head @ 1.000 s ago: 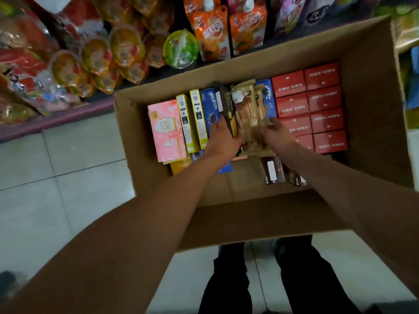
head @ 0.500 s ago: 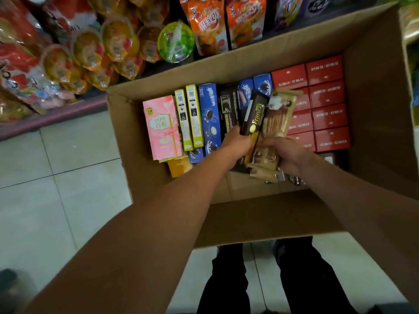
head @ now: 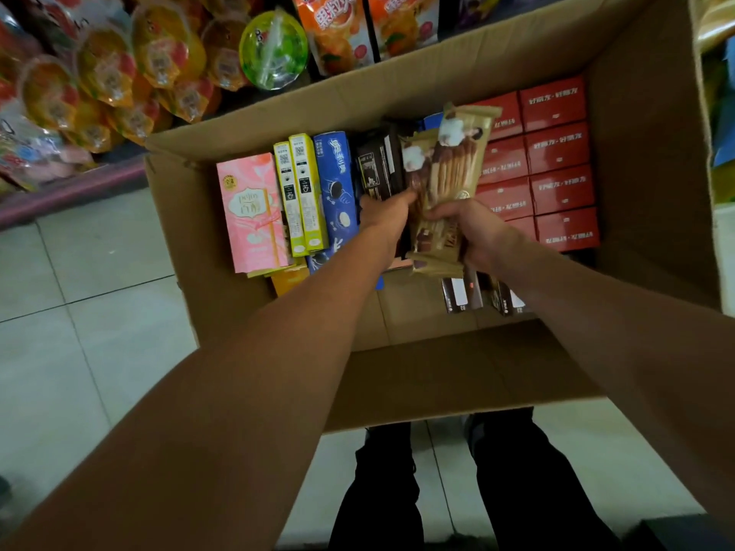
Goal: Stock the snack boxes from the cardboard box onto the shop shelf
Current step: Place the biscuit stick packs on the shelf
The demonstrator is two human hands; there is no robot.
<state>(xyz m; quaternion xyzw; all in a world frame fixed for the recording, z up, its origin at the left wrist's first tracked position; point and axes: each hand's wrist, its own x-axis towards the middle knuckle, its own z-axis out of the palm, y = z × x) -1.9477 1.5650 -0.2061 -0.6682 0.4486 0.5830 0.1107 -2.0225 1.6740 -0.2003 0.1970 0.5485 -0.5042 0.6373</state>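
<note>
Both arms reach down into the cardboard box [head: 656, 192]. The right hand [head: 473, 232] grips tan snack boxes [head: 449, 184]. The left hand [head: 384, 212] pinches their left edge.

The floor [head: 79, 344] is laid with large pale grey-white tiles, divided by thin dark grout lines, and it carries a soft, dull sheen. Along the top left runs a low shelf edge [head: 71, 192] in a muted pink-purple (its far end goes out of view). Above it hang clear bags of orange jelly cups [head: 107, 73], a round green jelly cup [head: 274, 49] and orange drink pouches [head: 342, 29]. The light is dim and even. A dark corner [head: 684, 534] sits at the bottom right.
</note>
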